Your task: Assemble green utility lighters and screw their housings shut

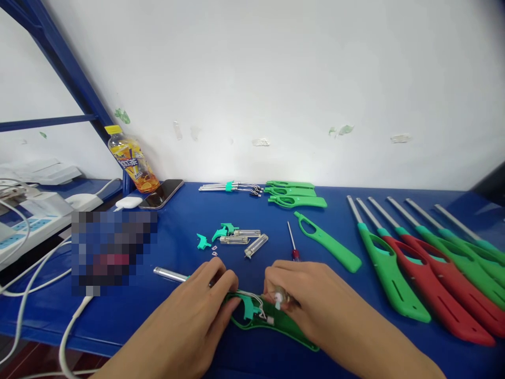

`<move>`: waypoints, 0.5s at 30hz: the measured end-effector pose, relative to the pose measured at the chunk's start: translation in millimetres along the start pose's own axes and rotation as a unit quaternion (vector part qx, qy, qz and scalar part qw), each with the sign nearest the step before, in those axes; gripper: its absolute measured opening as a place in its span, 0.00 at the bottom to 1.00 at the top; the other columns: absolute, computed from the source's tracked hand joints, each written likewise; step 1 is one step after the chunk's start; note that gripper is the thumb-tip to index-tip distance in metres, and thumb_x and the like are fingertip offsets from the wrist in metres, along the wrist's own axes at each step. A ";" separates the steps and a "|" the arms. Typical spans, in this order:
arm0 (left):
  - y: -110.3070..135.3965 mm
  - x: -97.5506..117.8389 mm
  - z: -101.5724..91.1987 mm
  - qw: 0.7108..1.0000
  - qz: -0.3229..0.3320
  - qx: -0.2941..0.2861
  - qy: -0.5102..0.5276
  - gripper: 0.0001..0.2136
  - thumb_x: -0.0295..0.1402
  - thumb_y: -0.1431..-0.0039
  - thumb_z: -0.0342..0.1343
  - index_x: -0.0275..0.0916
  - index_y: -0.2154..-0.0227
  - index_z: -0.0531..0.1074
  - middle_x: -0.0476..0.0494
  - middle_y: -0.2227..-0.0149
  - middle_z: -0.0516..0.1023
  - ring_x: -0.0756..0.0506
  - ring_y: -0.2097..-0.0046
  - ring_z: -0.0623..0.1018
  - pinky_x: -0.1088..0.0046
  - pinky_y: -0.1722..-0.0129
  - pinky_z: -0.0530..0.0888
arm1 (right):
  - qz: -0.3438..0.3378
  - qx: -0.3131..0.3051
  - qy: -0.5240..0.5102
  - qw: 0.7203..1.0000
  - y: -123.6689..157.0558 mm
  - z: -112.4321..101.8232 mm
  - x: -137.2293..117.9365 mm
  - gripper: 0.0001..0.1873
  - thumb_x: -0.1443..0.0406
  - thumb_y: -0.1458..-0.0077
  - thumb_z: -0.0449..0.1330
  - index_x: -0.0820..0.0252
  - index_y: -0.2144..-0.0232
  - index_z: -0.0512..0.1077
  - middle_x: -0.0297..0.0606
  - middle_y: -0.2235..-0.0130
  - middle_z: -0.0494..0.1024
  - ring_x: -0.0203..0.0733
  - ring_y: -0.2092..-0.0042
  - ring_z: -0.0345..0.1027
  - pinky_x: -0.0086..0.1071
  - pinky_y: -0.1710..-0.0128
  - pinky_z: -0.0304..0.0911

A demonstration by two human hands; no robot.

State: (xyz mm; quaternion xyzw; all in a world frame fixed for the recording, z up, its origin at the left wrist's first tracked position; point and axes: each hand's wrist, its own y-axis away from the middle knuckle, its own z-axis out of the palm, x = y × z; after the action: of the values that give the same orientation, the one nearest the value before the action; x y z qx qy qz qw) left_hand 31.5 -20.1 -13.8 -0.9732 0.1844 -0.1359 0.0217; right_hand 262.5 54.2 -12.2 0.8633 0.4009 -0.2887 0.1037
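An opened green lighter shell half [290, 327] lies at the front of the blue table, with its hollow side up. My left hand [193, 310] is closed on the shell's ring-shaped end, where a metal tube [169, 273] sticks out to the left. Inside the shell sit a teal trigger [248, 307], thin wires and a small pale block [270, 320]. My right hand [315, 300] pinches a clear fuel tank [280, 296] at the shell's handle end. The fingers hide most of the tank. Beyond the hands lie loose clear tanks [256, 246] and teal triggers [203, 241].
Several assembled green and red lighters [406, 284] lie at right. A green shell half [331, 245] and a red-handled screwdriver [295, 253] lie nearer the middle. Shell halves [298, 202] and metal tubes with wires [221, 187] line the wall. At left are a bottle [134, 160], phone [163, 193] and cables.
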 end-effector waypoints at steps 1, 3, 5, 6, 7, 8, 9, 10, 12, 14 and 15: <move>0.4 0.7 0.3 1.000 -0.012 0.001 0.014 0.08 0.28 0.26 0.48 0.44 0.54 0.72 0.43 0.51 0.74 0.39 0.53 0.78 0.61 0.52 0.78 | 0.002 0.000 0.004 1.000 -0.2 -0.1 0.2 0.16 0.81 0.40 0.53 0.55 0.71 0.60 0.28 0.68 0.70 0.37 0.69 0.61 0.33 0.67 0.47; 1.1 1.4 1.9 0.999 -0.030 -0.008 0.035 0.05 0.33 0.25 0.51 0.45 0.54 0.71 0.44 0.51 0.74 0.39 0.54 0.79 0.61 0.55 0.79 | 0.003 0.004 0.014 1.000 -0.4 0.5 1.3 0.16 0.80 0.39 0.52 0.55 0.70 0.61 0.29 0.68 0.71 0.38 0.69 0.61 0.34 0.68 0.47; 1.4 1.2 4.0 0.998 -0.041 -0.017 0.040 0.04 0.35 0.25 0.53 0.46 0.53 0.71 0.45 0.51 0.73 0.39 0.54 0.79 0.61 0.55 0.78 | -0.001 0.011 0.020 1.000 -0.3 2.0 2.9 0.17 0.82 0.41 0.51 0.55 0.70 0.62 0.29 0.67 0.71 0.38 0.69 0.60 0.34 0.68 0.46; 1.3 0.9 5.1 0.998 -0.043 -0.019 0.038 0.04 0.35 0.26 0.54 0.46 0.52 0.71 0.45 0.51 0.73 0.39 0.54 0.79 0.60 0.55 0.78 | -0.001 0.016 0.023 1.000 -0.2 2.7 3.7 0.17 0.83 0.43 0.50 0.55 0.69 0.62 0.29 0.66 0.71 0.38 0.69 0.60 0.34 0.68 0.46; 1.0 0.5 6.0 0.998 -0.045 -0.020 0.035 0.04 0.35 0.26 0.54 0.46 0.52 0.71 0.44 0.51 0.72 0.38 0.54 0.79 0.60 0.55 0.77 | 0.001 0.022 0.026 0.999 -0.3 3.2 4.2 0.18 0.83 0.44 0.50 0.54 0.69 0.63 0.29 0.65 0.72 0.38 0.69 0.59 0.34 0.68 0.46; 0.7 0.2 6.8 0.998 -0.045 -0.020 0.033 0.04 0.35 0.26 0.55 0.46 0.52 0.70 0.44 0.51 0.72 0.38 0.54 0.79 0.59 0.56 0.77 | 0.004 0.028 0.028 0.999 -0.3 3.3 4.4 0.18 0.84 0.45 0.49 0.55 0.68 0.63 0.30 0.64 0.72 0.38 0.69 0.59 0.34 0.68 0.46; 0.3 -0.1 7.4 0.998 -0.046 -0.021 0.032 0.04 0.35 0.26 0.55 0.46 0.52 0.70 0.44 0.51 0.72 0.38 0.54 0.79 0.59 0.56 0.77 | 0.006 0.030 0.027 0.999 -0.4 3.2 4.2 0.18 0.84 0.45 0.49 0.55 0.68 0.63 0.30 0.64 0.72 0.38 0.68 0.60 0.34 0.68 0.46; 0.0 -0.2 7.9 0.998 -0.045 -0.021 0.031 0.04 0.35 0.26 0.55 0.46 0.53 0.70 0.44 0.51 0.72 0.38 0.54 0.78 0.59 0.56 0.76 | 0.008 0.031 0.022 0.999 -0.5 2.6 3.5 0.18 0.83 0.44 0.49 0.55 0.68 0.63 0.31 0.64 0.72 0.39 0.68 0.61 0.34 0.67 0.48; -0.3 -0.3 8.3 0.998 -0.045 -0.022 0.032 0.03 0.35 0.25 0.54 0.46 0.53 0.70 0.45 0.51 0.72 0.38 0.54 0.78 0.59 0.56 0.76 | 0.002 0.024 0.003 1.000 -0.5 1.1 1.3 0.16 0.82 0.40 0.50 0.55 0.68 0.63 0.31 0.63 0.73 0.39 0.66 0.64 0.33 0.65 0.50; -0.2 0.1 8.2 0.998 -0.045 -0.022 0.031 0.03 0.35 0.25 0.54 0.45 0.53 0.70 0.45 0.51 0.72 0.38 0.54 0.78 0.59 0.56 0.76 | -0.005 0.016 -0.012 1.000 -0.4 0.0 -1.4 0.15 0.80 0.38 0.52 0.55 0.68 0.64 0.31 0.64 0.74 0.39 0.65 0.66 0.33 0.64 0.52; 0.0 0.4 8.1 0.998 -0.046 -0.022 0.029 0.03 0.35 0.25 0.54 0.45 0.53 0.70 0.45 0.51 0.72 0.38 0.54 0.78 0.59 0.56 0.76 | -0.006 0.016 -0.014 1.000 -0.4 -0.2 -2.5 0.15 0.80 0.37 0.52 0.55 0.68 0.65 0.31 0.64 0.74 0.39 0.64 0.67 0.32 0.63 0.53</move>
State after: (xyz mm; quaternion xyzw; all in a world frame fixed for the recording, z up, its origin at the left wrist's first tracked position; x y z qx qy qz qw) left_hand 34.0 -20.3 -21.5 -0.9764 0.1434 -0.1614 -0.0109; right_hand 261.0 52.9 -10.5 0.8583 0.3997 -0.3077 0.0937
